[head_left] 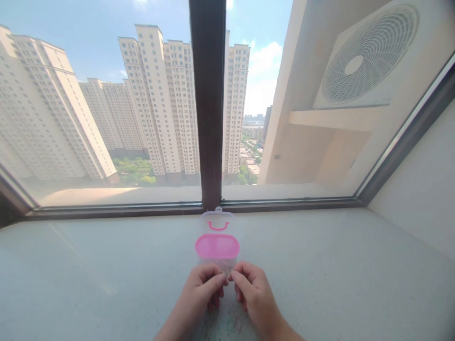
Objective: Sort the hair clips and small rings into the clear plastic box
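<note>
My left hand (208, 284) and my right hand (253, 287) meet at the fingertips, both pinched closed. Between them is a small thin loop (229, 273), perhaps a little elastic band; its kind is too small to make out for sure. Just beyond the fingers stands an oval plastic box with a pink top (217, 246) and a see-through lower part, which my hands partly hide. Behind it lies a clear lid (218, 220) with a pink curved handle. On the sill below my hands are faint small loops (237, 324), some pinkish.
A pale, speckled windowsill (106, 265) spreads out on both sides. The dark window frame (209, 118) runs behind the lid, with a white wall (419, 189) at the right. Tall buildings and an air-conditioner unit are outside the glass.
</note>
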`<state>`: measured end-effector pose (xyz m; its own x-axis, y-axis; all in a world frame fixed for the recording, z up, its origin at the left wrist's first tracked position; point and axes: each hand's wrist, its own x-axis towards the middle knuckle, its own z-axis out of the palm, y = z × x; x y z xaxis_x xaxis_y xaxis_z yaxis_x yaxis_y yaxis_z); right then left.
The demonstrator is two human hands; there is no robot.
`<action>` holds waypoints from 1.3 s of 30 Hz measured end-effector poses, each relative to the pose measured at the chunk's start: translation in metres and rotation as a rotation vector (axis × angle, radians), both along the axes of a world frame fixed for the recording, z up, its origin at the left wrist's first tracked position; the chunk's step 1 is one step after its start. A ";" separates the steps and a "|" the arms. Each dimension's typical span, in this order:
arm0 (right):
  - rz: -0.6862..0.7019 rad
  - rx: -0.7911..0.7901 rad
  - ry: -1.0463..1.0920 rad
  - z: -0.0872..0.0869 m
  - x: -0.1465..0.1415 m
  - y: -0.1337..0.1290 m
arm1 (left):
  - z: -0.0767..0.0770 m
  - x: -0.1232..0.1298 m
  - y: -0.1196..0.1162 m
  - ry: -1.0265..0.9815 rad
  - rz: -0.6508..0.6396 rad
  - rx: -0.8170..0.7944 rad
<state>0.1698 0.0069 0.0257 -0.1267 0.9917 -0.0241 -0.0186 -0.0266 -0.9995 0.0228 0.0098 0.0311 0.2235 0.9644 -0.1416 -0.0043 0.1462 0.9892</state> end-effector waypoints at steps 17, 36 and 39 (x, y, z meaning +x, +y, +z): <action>-0.019 0.007 0.016 0.003 -0.012 0.002 | 0.008 -0.013 0.003 0.047 -0.025 -0.002; -0.025 -0.021 0.025 0.005 -0.013 0.002 | 0.010 -0.013 0.004 0.068 -0.037 0.004; -0.026 -0.018 0.027 0.005 -0.013 0.002 | 0.009 -0.013 0.003 0.067 -0.041 0.005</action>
<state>0.1566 0.0093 0.0306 -0.1012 0.9941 -0.0390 -0.0460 -0.0438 -0.9980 0.0102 0.0133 0.0404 0.2530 0.9553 -0.1530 0.0679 0.1402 0.9878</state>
